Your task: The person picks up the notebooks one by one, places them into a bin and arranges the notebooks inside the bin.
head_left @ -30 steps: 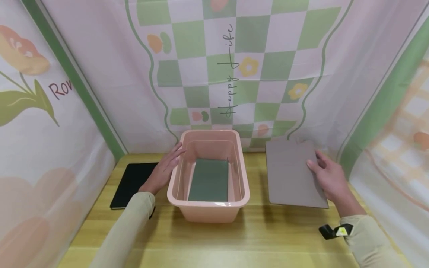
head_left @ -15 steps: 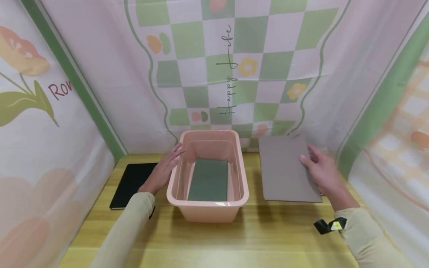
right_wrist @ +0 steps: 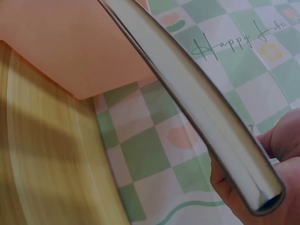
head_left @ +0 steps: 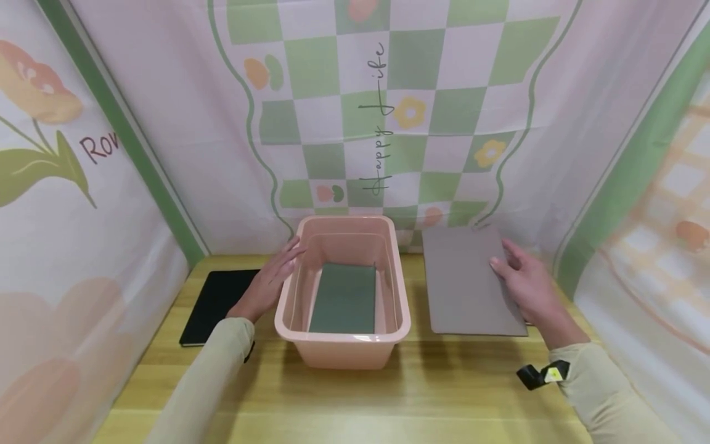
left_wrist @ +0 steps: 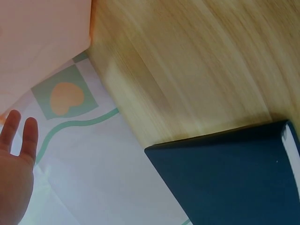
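Observation:
A grey notebook (head_left: 471, 280) is held by its right edge in my right hand (head_left: 532, 290), thumb on the cover and fingers behind. It hangs above the table; the right wrist view shows its page edges (right_wrist: 197, 103) between thumb and fingers. To its left stands a pink plastic basin (head_left: 346, 354). Inside the basin a dark green notebook (head_left: 344, 299) lies flat on the bottom. My left hand (head_left: 269, 280) rests at the basin's left rim with straight fingers. Beneath and left of that hand, a black notebook (head_left: 213, 308) lies on the table, partly hidden.
The wooden table (head_left: 344, 407) ends at a printed curtain (head_left: 410, 148) behind the basin. More printed cloth (head_left: 83, 234) closes off the left side, and another cloth panel (head_left: 654, 246) the right. A black strap (head_left: 535, 376) sticks out from the right wrist.
My right hand has moved left towards the basin with the grey notebook, slowing in the last half second. The left hand, basin and other notebooks have stayed in place.

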### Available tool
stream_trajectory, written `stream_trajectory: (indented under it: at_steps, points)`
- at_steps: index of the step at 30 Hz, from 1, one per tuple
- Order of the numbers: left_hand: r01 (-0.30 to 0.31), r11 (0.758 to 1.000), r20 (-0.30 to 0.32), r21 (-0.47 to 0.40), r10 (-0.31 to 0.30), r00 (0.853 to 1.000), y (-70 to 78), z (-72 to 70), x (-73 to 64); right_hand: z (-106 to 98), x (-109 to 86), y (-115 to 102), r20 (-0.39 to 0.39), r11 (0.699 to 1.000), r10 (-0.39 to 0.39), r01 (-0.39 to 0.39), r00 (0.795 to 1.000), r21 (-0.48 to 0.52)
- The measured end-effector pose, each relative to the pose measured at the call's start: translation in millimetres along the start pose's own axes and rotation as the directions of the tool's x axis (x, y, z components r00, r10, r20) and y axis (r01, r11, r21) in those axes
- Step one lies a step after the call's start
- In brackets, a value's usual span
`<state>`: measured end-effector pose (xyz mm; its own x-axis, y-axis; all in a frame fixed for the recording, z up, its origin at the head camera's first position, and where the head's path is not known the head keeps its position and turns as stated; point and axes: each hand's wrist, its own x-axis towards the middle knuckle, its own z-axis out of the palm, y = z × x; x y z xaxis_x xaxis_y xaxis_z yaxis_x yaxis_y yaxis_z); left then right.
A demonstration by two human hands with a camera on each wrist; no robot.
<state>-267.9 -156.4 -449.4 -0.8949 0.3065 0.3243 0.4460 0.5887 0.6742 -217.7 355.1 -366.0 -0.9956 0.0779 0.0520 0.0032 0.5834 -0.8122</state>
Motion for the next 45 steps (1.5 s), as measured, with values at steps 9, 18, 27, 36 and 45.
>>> stream_trajectory:
  at_steps: [9, 18, 27, 36, 45]
  points:
    - [0.005, 1.0, 0.012, -0.007, -0.005, 1.0, 2.1, 0.0, -1.3, 3, 3.3, -7, -0.009, 1.0, -0.004, 0.004, 1.0, 0.03]
    - [0.022, 1.0, 0.01, -0.008, -0.022, 1.0, 1.2, -3.2, -2.6, 5, 5.2, -23, -0.005, 0.999, -0.026, 0.026, 1.0, 0.026]
    - [0.006, 1.0, 0.009, 0.008, -0.006, 1.0, 1.5, -3.8, -3.2, 6, 10.2, -29, 0.0, 1.0, -0.011, 0.011, 1.0, 0.026]
    - [0.004, 1.0, 0.011, 0.015, -0.004, 1.0, 1.0, -2.5, -0.9, 4, 17.1, -34, -0.006, 0.995, 0.006, -0.005, 1.0, 0.104]
    - [-0.015, 1.0, -0.001, 0.019, 0.015, 1.0, 1.0, -1.9, 0.7, 6, 19.2, -48, -0.012, 0.998, 0.01, -0.009, 1.0, 0.069]
